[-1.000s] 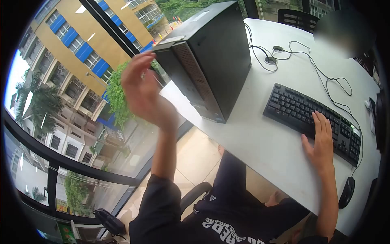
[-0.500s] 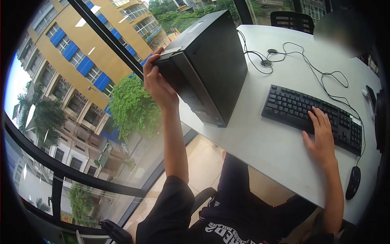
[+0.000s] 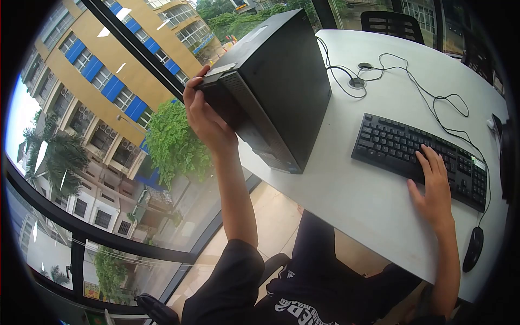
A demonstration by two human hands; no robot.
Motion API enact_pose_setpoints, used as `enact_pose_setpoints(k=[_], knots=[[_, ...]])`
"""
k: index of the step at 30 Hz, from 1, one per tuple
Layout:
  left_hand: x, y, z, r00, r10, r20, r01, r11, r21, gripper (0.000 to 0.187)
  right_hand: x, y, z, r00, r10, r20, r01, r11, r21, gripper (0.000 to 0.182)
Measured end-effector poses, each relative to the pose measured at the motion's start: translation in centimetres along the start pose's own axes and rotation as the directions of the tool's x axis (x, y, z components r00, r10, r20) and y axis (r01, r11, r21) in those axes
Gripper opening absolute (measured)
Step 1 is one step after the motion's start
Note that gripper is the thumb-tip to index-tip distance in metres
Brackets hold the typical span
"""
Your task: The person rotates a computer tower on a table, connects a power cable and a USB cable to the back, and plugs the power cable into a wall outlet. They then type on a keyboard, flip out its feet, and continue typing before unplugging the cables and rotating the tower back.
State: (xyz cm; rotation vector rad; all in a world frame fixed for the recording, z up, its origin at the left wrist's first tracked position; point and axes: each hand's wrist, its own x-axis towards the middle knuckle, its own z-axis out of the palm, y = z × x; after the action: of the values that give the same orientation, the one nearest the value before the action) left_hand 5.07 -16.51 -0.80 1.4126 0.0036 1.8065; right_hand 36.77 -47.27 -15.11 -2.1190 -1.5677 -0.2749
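Note:
A black desktop computer tower (image 3: 284, 86) stands upright at the left edge of the white table, its front turned towards me. My left hand (image 3: 208, 122) grips the upper front corner of the tower, fingers curled over the top edge and the thumb on the front face. The palm side is partly hidden. My right hand (image 3: 433, 189) lies on the lower edge of a black keyboard (image 3: 395, 143), fingers stretched out over the keys and the thumb apart on the table. Below the keyboard's right end lies a black mouse (image 3: 473, 249).
Black cables (image 3: 414, 81) run across the white table (image 3: 336, 195) past two round cable holes. A dark chair (image 3: 392, 27) stands at the far side. Glass with a dark window frame (image 3: 130, 244) borders the left. Dark objects line the right edge.
The tower's upper front corner has shifted slightly left and towards me with my left hand. My right hand stays on the keyboard. A blurred shape at the upper right has gone from view.

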Motion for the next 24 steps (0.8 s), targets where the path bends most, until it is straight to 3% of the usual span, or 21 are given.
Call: enact_pose_setpoints(k=[4,7,10,13,16,19,22,24], knots=[[0.03,-0.08,-0.28,1.000,0.007,0.018,-0.008,1.000,0.029,0.034,-0.04,-0.08,0.00,1.000,0.015,0.007,-0.015,1.000,0.004,0.067],[0.09,0.23,-0.24,1.000,-0.014,0.016,0.015,0.999,-0.047,0.033,0.01,-0.39,0.01,1.000,0.016,0.007,-0.016,1.000,0.000,0.067],[0.43,0.03,-0.57,1.000,0.017,0.000,-0.016,0.998,0.059,0.033,0.02,-0.31,0.11,1.000,0.019,0.008,-0.019,1.000,-0.004,0.067],[0.20,0.08,-0.23,1.000,-0.007,0.005,0.007,0.999,-0.040,0.033,0.00,-0.29,0.07,1.000,0.016,0.006,-0.016,1.000,-0.003,0.067],[0.05,0.32,0.24,1.000,0.014,-0.022,-0.013,0.998,0.069,0.034,0.02,-0.26,-0.04,1.000,0.015,0.009,-0.015,1.000,0.002,0.067],[0.04,0.07,-0.32,0.999,0.001,0.039,0.001,0.999,-0.051,0.033,-0.03,-0.27,-0.11,1.000,0.015,0.013,-0.015,1.000,0.007,0.067],[-0.01,0.25,-0.20,0.999,0.028,0.033,-0.031,0.997,0.069,0.034,0.02,-0.26,-0.13,1.000,0.013,0.014,-0.013,1.000,0.010,0.066],[0.00,0.06,-0.38,0.998,0.015,0.054,-0.013,0.999,-0.031,0.034,-0.03,-0.18,-0.10,1.000,0.007,0.016,-0.007,1.000,0.003,0.068]])
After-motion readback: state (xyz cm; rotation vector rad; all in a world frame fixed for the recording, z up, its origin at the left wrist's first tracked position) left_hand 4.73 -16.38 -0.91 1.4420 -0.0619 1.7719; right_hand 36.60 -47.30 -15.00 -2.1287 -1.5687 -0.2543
